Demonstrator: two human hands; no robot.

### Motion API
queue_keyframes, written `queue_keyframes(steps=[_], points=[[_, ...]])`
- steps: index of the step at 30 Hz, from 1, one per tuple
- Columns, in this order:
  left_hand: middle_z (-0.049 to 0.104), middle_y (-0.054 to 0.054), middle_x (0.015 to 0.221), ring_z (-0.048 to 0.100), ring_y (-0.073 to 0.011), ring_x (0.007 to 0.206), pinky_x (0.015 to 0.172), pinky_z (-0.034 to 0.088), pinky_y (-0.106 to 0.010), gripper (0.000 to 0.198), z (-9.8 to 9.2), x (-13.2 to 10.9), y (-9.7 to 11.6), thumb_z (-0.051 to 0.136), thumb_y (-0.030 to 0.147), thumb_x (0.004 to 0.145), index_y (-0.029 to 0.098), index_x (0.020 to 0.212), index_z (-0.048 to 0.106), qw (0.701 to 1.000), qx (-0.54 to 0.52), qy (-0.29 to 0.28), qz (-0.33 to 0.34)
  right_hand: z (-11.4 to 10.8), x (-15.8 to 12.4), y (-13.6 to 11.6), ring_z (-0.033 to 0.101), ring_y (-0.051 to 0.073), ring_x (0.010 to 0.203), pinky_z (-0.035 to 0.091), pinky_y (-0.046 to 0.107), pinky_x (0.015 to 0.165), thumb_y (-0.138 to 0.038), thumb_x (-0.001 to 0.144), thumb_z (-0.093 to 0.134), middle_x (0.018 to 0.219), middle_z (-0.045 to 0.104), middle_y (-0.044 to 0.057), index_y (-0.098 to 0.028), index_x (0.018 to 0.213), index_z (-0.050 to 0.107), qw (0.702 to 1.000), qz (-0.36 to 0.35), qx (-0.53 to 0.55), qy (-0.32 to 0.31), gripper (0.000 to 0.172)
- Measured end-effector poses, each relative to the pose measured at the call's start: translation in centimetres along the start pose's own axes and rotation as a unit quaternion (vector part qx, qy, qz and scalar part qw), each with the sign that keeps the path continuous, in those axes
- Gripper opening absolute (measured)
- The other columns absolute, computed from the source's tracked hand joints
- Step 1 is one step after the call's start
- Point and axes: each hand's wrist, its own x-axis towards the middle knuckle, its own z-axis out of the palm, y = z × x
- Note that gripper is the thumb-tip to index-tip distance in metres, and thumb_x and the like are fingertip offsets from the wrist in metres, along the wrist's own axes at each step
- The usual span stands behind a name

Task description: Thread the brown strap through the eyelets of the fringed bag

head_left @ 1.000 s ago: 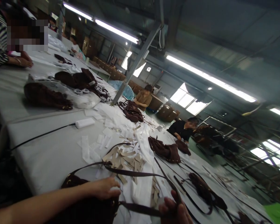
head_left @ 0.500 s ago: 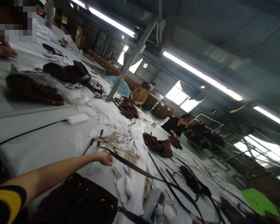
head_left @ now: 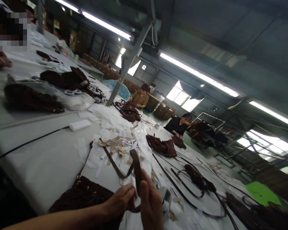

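Note:
A dark brown bag strap [head_left: 137, 175] loops up between my two hands near the bottom middle. My right hand [head_left: 151, 203] is upright, gripping the strap between thumb and fingers. Just left of it, my left hand [head_left: 122, 198] is closed, its fingertips pinched at the lower part of the loop. The strap's free length runs off to the upper left over paper scraps. Under my left forearm lies a dark brown fringed bag [head_left: 86, 191] with brass eyelets and a thin cord at its corner. My forearm and hands hide part of the bag.
Paper scraps [head_left: 117, 145] and white sheets litter the table middle. A white power strip [head_left: 79, 125] with a black cord lies left. More brown bags [head_left: 162, 145] and straps lie right, near a green sheet [head_left: 262, 194]. A metal post [head_left: 128, 64] rises behind. Co-workers [head_left: 140, 95] sit around.
My left hand has moved right and down, and my right hand has come into view beside it. The strap, stretched out rightward before, is now bent into a loop between them.

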Motion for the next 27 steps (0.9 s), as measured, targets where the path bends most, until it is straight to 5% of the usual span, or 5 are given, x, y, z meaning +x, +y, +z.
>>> queue_keyframes(steps=[4, 9, 13, 19, 27], points=[[0.06, -0.002, 0.082, 0.054, -0.0178, 0.074, 0.075, 0.046, -0.032, 0.022, -1.8, -1.2, -0.4, 0.059, 0.032, 0.079, 0.019, 0.096, 0.063, 0.998, 0.044, -0.043, 0.005, 0.0, 0.3, 2.6, 0.065, 0.027, 0.103, 0.052, 0.038, 0.092, -0.055, 0.083, 0.057, 0.106, 0.072, 0.012, -0.015, 0.107, 0.07, 0.993, 0.097, 0.036, 0.052, 0.048], [0.055, -0.008, 0.118, 0.05, -0.0292, 0.104, 0.09, 0.045, -0.04, 0.075, -1.8, -2.4, -3.1, 0.08, 0.027, 0.056, 0.024, 0.126, 0.053, 0.991, 0.133, -0.014, 0.023, 2.7, 0.4, 1.6, 0.068, 0.02, 0.071, 0.057, 0.034, 0.073, -0.048, 0.077, 0.069, 0.078, 0.073, 0.007, -0.013, 0.11, 0.065, 0.974, 0.138, 0.177, -0.011, 0.048], [0.056, -0.008, 0.114, 0.056, -0.0198, 0.081, 0.072, 0.048, -0.034, 0.082, -1.4, -1.5, -3.2, 0.079, 0.04, 0.063, 0.026, 0.135, 0.044, 0.996, 0.064, -0.022, -0.055, 1.8, -0.1, 2.4, 0.068, 0.019, 0.076, 0.055, 0.032, 0.074, -0.05, 0.077, 0.069, 0.083, 0.073, 0.007, -0.014, 0.114, 0.062, 0.97, 0.146, 0.192, 0.026, 0.052], [0.044, -0.011, 0.132, 0.056, -0.0183, 0.094, 0.068, 0.043, -0.027, 0.071, -3.3, 0.3, -0.3, 0.063, 0.062, 0.074, 0.028, 0.131, 0.037, 0.984, -0.108, 0.062, -0.129, -2.4, -4.2, 15.2, 0.057, 0.029, 0.113, 0.045, 0.04, 0.094, -0.065, 0.06, 0.073, 0.117, 0.065, 0.015, -0.014, 0.122, 0.057, 0.945, 0.248, 0.098, 0.188, 0.082], [0.056, -0.009, 0.116, 0.055, -0.0222, 0.104, 0.082, 0.042, -0.031, 0.059, -6.3, 0.1, 0.4, 0.064, 0.067, 0.068, 0.021, 0.104, 0.054, 0.97, -0.149, 0.134, -0.14, 3.8, -7.3, 24.1, 0.066, 0.026, 0.089, 0.049, 0.03, 0.063, -0.07, 0.035, 0.08, 0.101, 0.069, 0.011, -0.019, 0.102, 0.062, 0.888, 0.382, 0.217, 0.133, 0.086]])
